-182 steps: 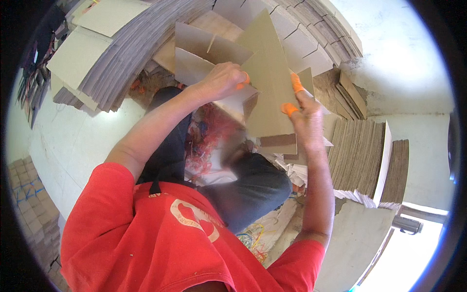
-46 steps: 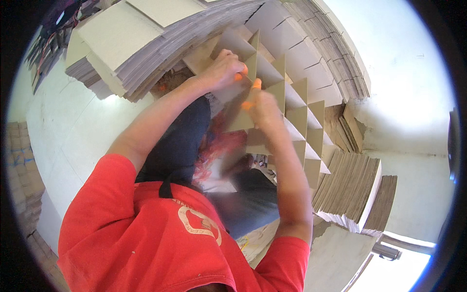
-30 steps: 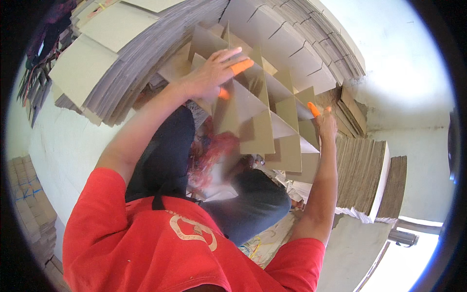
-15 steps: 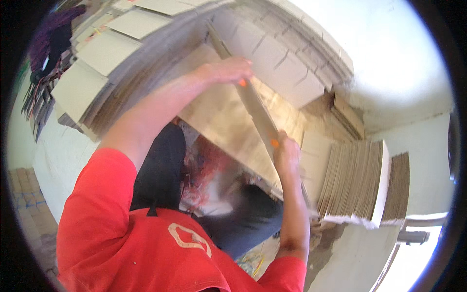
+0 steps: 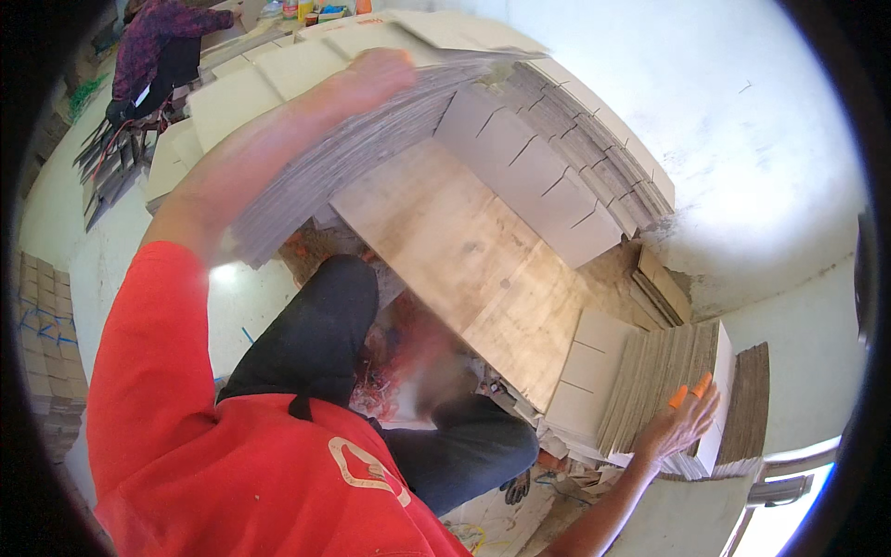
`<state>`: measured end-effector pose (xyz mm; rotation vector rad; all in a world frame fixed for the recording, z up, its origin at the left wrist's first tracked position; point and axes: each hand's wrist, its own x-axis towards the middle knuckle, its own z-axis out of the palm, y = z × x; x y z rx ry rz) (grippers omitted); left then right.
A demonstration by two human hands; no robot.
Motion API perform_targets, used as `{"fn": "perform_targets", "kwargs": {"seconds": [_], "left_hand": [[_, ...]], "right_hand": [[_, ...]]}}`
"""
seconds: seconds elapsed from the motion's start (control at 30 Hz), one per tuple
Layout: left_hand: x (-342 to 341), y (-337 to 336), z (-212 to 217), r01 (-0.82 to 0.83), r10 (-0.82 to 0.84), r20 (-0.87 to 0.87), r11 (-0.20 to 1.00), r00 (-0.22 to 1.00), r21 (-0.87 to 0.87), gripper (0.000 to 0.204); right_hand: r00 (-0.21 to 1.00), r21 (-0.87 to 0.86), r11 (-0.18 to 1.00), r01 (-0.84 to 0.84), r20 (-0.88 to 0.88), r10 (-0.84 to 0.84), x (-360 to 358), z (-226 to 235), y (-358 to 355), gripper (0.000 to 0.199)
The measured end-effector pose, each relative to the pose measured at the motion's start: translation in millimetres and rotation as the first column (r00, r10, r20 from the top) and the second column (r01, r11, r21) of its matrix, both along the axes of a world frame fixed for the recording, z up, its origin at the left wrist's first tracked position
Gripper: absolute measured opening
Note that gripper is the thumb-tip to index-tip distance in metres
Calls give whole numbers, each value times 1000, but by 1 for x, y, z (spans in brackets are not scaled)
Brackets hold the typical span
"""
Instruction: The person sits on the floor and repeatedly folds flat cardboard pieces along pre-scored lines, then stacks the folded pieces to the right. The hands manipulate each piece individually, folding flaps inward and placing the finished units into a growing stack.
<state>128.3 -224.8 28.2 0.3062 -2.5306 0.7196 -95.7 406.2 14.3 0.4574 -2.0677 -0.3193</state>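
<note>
Pale wall (image 5: 752, 121), cardboard stack (image 5: 380, 130) running lengthwise away rightward, right fingers (image 5: 699, 383) spread, left fingers (image 5: 397, 63) unclear

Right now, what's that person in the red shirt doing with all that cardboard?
The person in the red shirt sits with arms spread wide. The left hand, blurred, is over the big cardboard pile at the upper left; I can't tell if it touches. The right hand, spread open, is at the smaller cardboard stack on the right. Between them lies a wooden board, with slotted sheets beyond it.
</note>
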Motion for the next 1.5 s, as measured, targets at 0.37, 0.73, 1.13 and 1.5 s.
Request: {"fn": "perform_targets", "kwargs": {"seconds": [0.37,0.73,1.13,1.5], "left_hand": [[6,-67,-39,-334,261,348,928,900,167,20],[-3,41,0,-67,39,115,966,993,250,26],[-42,112,-81,160,-304,15,544,953,824,38],[-185,177,-158,279,32,-390,-752,920,598,46]], "right_hand": [[792,-80,915,394,535,-294,-102,0,130,60],[986,274,961,34,149,-77,-109,-7,113,16],[932,7,944,331,153,-328,-100,88,98,8],[537,-950,297,-94,203,819,-17,-38,-165,33]]}}
